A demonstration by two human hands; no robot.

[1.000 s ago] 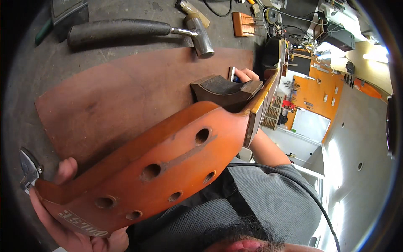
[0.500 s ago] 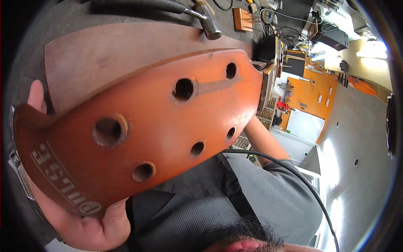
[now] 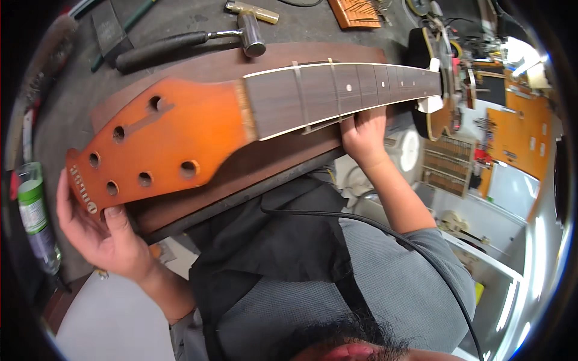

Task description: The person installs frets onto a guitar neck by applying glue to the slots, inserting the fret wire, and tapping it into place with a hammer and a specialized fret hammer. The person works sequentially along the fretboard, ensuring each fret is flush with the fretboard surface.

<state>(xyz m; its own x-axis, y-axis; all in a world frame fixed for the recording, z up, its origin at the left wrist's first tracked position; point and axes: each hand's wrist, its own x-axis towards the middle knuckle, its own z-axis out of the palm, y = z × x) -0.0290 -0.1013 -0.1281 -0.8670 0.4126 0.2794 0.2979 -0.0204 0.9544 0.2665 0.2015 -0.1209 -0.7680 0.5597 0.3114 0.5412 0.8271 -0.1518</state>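
An electric guitar lies lengthwise before me, its orange-brown headstock (image 3: 198, 129) at the left with several bare tuner holes. The dark fretboard (image 3: 274, 102) runs right, with white edge binding and round inlay dots. Two metal fret wires (image 3: 301, 96) cross it near the headstock, their ends jutting past the near edge. My left hand (image 3: 111, 237) holds the headstock's tip, thumb at the near corner and fingers behind it. Under the neck, my right hand (image 3: 366, 135) grips from the near side; its fingers are partly hidden. The dark guitar body (image 3: 430, 129) is at the far right.
A brown mat (image 3: 289, 54) lies beneath the neck on the grey bench. Beyond it are a hammer (image 3: 251, 39), a yellowish cylinder (image 3: 259, 13) and a wooden block of thin tools (image 3: 355, 15). A green-labelled bottle (image 3: 36, 210) stands left. A black cable (image 3: 373, 222) crosses my front.
The headstock has dropped away from close in front of the camera, down toward the mat. Fretboard, body and my right hand have come into view. My left hand stays at the headstock's tip.
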